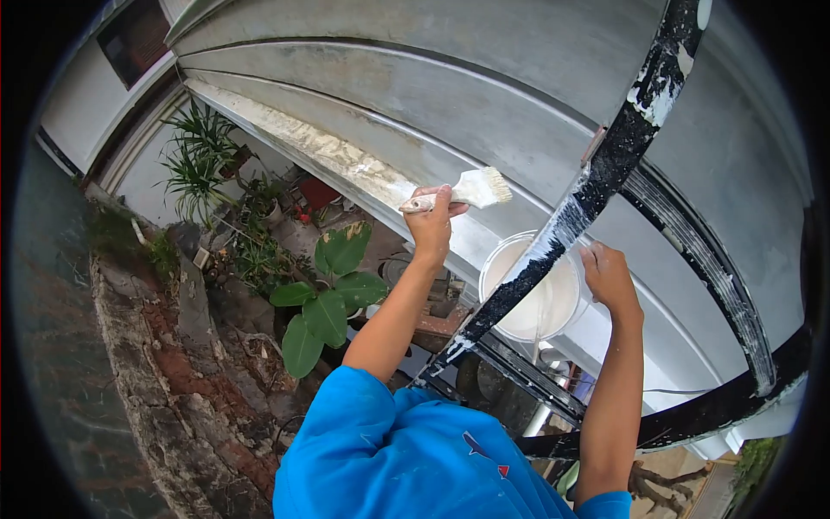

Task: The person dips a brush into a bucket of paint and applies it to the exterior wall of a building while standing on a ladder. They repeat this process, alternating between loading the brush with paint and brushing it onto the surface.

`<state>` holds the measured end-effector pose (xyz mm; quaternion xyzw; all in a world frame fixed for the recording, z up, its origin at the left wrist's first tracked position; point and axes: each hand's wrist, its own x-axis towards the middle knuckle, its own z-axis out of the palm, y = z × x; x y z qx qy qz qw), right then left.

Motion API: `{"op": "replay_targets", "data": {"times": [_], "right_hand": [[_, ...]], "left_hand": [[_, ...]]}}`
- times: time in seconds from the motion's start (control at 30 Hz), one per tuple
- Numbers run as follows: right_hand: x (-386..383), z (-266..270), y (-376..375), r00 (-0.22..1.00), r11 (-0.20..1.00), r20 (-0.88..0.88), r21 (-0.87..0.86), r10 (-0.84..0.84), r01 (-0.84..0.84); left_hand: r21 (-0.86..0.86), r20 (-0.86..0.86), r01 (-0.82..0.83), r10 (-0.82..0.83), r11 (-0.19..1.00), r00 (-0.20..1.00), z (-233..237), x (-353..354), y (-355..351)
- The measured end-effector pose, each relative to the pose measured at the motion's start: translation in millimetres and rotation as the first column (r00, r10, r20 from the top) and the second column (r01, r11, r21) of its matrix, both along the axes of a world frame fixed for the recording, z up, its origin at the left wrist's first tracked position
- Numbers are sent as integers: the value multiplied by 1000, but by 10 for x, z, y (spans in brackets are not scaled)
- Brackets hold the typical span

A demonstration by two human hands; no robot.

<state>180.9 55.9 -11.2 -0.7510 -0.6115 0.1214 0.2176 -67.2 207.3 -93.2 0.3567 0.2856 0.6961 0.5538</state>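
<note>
Soft, even daylight filled the scene; no hard shadows fell anywhere; the grey curved wall (pixel 484 95) was lit flat and pale; the white paint in the bucket (pixel 540 298) was the brightest patch, close to washed out; the brush (pixel 467 190) in the left hand (pixel 430 223) showed crisp, without motion blur; the black rail (pixel 605 173) near the lens looked slightly soft; strong fisheye bending curved the wall's mouldings; the corners were black with vignette; the left edge was dim and smeared, the ground (pixel 130 346) there losing detail; the blue shirt (pixel 406 458) was vividly saturated.
</note>
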Motion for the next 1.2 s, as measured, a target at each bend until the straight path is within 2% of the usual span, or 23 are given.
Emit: {"op": "replay_targets", "data": {"times": [0.07,0.17,0.2,0.27,0.3,0.33,0.43,0.47,0.5,0.6,0.7,0.8,0.93,1.03,1.13,1.2], "right_hand": [[84,-113,8,991,986,114,139,71,-87],[62,-93,37,1000,999,13,35,-29,28],[66,-135,51,999,999,8,22,-37,36],[57,-166,57,998,998,5,21,-58,57],[47,-178,35,997,997,-15,12,-70,70],[43,-170,27,997,997,-31,7,-76,77],[43,-128,24,996,997,-48,3,-71,72],[41,-132,23,997,998,-51,0,-66,66],[58,-164,37,997,998,-42,-1,-62,62],[84,-205,41,999,999,-20,23,-47,48],[54,-148,17,996,998,-52,-6,-71,70],[60,-144,25,998,999,-40,0,-51,51],[72,-146,22,998,999,-43,7,-36,36],[59,-85,-4,997,999,-60,-12,-49,48],[55,-69,-11,997,998,-59,-28,-53,52],[76,-135,18,995,998,-67,-15,-67,67]], "left_hand": [[72,33,20,-22,997,999,36,-170,-49],[224,28,227,-240,948,970,97,-373,-115],[215,-16,332,-336,919,942,44,-423,-124],[47,-139,437,-427,898,893,162,-400,-247],[100,-342,499,-441,861,830,46,-401,-184],[56,-423,530,-461,846,780,75,-350,-218],[-95,-655,616,-515,782,553,288,-59,-428],[-63,-803,669,-435,741,407,561,105,-599],[-30,-889,735,-355,677,291,620,205,-629],[-115,-983,855,-184,505,-23,603,544,-514],[-72,-997,889,-4,453,-79,369,780,-501],[-107,-989,886,42,450,-141,102,883,-449],[-98,-995,880,-42,464,-88,20,867,-464],[-347,-917,760,-370,549,-151,175,805,-477],[-266,-896,694,-438,669,78,329,709,-588],[-232,-876,640,-443,733,189,364,668,-647]]}}
